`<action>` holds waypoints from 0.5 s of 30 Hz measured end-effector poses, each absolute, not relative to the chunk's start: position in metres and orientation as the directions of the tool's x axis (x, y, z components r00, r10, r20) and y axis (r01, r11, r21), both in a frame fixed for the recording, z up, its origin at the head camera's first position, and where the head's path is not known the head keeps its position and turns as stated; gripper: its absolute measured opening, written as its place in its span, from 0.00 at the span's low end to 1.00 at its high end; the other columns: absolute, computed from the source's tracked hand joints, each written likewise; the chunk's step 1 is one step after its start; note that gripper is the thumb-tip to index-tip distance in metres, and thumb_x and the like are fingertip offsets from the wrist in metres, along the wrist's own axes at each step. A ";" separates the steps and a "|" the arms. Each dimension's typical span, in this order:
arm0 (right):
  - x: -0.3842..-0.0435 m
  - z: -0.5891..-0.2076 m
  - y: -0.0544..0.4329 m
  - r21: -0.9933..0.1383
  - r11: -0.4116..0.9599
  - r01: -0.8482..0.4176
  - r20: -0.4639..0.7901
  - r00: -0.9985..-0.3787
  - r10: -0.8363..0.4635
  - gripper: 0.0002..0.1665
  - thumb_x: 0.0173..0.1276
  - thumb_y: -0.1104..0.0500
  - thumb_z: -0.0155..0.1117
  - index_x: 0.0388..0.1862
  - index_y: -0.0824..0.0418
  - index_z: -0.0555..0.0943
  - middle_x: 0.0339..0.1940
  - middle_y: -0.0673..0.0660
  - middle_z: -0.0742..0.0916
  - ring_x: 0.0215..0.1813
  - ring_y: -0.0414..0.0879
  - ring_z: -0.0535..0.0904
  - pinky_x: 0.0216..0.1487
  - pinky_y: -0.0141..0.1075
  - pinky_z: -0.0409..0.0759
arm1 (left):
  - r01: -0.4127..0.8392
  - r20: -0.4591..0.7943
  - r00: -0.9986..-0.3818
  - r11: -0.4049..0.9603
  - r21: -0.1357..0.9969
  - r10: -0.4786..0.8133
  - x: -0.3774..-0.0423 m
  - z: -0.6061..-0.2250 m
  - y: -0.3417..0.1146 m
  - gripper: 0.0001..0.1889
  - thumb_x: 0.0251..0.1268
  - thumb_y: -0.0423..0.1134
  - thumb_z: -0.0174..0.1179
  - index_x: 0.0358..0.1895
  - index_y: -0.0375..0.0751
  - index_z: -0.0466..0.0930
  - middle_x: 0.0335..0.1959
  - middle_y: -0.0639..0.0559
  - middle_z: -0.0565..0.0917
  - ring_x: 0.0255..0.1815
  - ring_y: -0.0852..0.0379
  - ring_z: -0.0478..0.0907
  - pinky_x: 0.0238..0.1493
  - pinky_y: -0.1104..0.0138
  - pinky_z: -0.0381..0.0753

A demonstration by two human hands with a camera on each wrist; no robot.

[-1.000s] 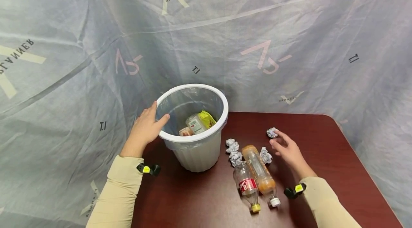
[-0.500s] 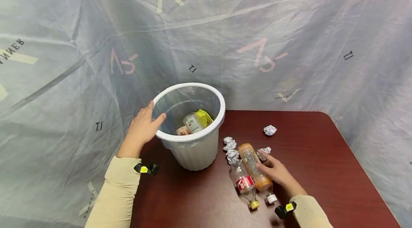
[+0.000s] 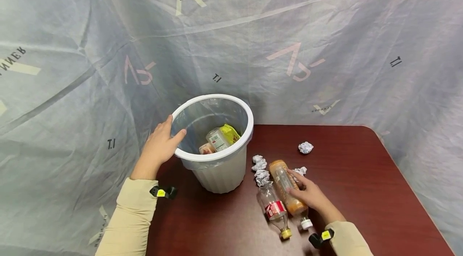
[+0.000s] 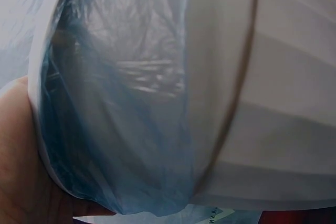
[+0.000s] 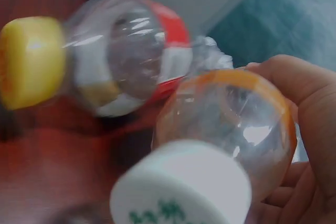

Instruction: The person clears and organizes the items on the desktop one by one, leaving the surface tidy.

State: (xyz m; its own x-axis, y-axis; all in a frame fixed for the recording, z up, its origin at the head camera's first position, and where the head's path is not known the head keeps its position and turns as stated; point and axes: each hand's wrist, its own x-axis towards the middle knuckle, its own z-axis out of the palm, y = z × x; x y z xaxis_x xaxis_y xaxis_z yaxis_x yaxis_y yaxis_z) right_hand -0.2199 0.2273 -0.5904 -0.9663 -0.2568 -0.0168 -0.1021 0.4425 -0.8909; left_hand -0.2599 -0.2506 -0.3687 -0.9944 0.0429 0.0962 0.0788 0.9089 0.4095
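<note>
- Left hand (image 3: pixel 159 146): gripping the bin (image 3: pixel 220 175) at its rim's nine o'clock.
- Right hand (image 3: pixel 312 197): thumb and fingers clasp the orange bottle (image 3: pixel 283 183), located at the bin's four o'clock.
- Red-label bottle (image 3: pixel 275 210): just beside, at seven o'clock.
- Paper ball (image 3: pixel 305 148): apart, at one o'clock from the orange bottle.

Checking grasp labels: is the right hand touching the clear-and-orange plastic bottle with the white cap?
Touching. In the right wrist view, the right hand curls round the clear-and-orange plastic bottle, its thumb and fingers against opposite sides.
</note>
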 end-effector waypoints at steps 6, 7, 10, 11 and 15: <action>-0.241 -0.546 0.237 -0.929 0.362 -0.080 0.002 -0.977 -0.213 0.43 0.69 0.59 0.69 0.80 0.54 0.63 0.44 0.71 0.83 0.39 0.54 0.83 0.33 0.44 0.86 | 0.075 0.096 -0.995 0.910 0.409 0.039 -0.258 -0.368 -0.251 0.48 0.75 0.68 0.41 0.82 0.36 0.40 0.79 0.29 0.53 0.79 0.28 0.46 0.73 0.32 0.45; -0.246 -0.538 0.239 -0.924 0.370 -0.094 0.015 -0.977 -0.211 0.43 0.69 0.59 0.68 0.80 0.54 0.63 0.44 0.71 0.83 0.40 0.53 0.83 0.33 0.44 0.86 | 0.076 0.098 -0.994 0.910 0.409 0.039 -0.258 -0.368 -0.251 0.48 0.74 0.68 0.41 0.82 0.37 0.40 0.79 0.29 0.53 0.79 0.27 0.46 0.73 0.32 0.46; -0.259 -0.515 0.245 -0.922 0.365 -0.128 0.047 -0.974 -0.221 0.42 0.71 0.59 0.66 0.81 0.54 0.62 0.41 0.70 0.83 0.37 0.52 0.83 0.32 0.44 0.86 | 0.082 0.106 -0.993 0.910 0.406 0.042 -0.259 -0.368 -0.250 0.48 0.74 0.68 0.41 0.82 0.36 0.40 0.79 0.29 0.54 0.79 0.28 0.47 0.72 0.32 0.47; -0.264 -0.508 0.247 -0.912 0.383 -0.144 0.060 -0.973 -0.222 0.41 0.71 0.59 0.66 0.81 0.54 0.62 0.41 0.70 0.83 0.37 0.51 0.83 0.32 0.43 0.85 | 0.083 0.107 -0.993 0.910 0.406 0.043 -0.259 -0.368 -0.250 0.48 0.74 0.68 0.41 0.82 0.36 0.40 0.79 0.28 0.54 0.79 0.28 0.47 0.72 0.32 0.48; -0.282 -0.478 0.247 -0.903 0.396 -0.164 0.078 -0.971 -0.225 0.41 0.73 0.57 0.64 0.82 0.53 0.60 0.44 0.73 0.83 0.37 0.51 0.84 0.33 0.43 0.86 | 0.081 0.110 -0.993 0.913 0.399 0.040 -0.259 -0.368 -0.250 0.48 0.75 0.68 0.41 0.82 0.36 0.40 0.78 0.28 0.55 0.79 0.28 0.48 0.72 0.32 0.49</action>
State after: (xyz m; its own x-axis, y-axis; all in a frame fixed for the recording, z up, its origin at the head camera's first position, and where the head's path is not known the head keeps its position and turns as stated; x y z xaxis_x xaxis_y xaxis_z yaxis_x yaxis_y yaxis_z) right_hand -0.2819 0.2473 -0.4776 -0.9713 -0.2246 0.0781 -0.1642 0.3961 -0.9034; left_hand -0.2589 -0.2500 -0.3683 -0.9931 0.0403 0.1100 0.0813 0.9132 0.3994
